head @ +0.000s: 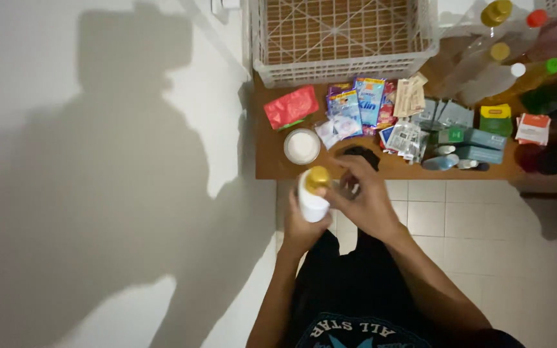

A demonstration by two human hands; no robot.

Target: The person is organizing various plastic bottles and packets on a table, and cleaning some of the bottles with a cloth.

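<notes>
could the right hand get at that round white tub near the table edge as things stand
Probably not at once: the right hand is at the gold cap of the white bottle held by the left hand. Nothing blocks the round white tub.

Red foil pouch [291, 107] on the wooden table, blue sachets [356, 103] fanned beside it, green boxes [478, 138] stacked right, orange-topped white carton [532, 128] at far right

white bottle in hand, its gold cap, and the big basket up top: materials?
White bottle, held by the left hand: looks like opaque plastic, smooth, soft sheen. Gold cap: metallic-looking finish, likely coated plastic; blur leaves it open. The right hand is at the cap. White basket: moulded plastic, judging by its even lattice walls and grid floor.
</notes>
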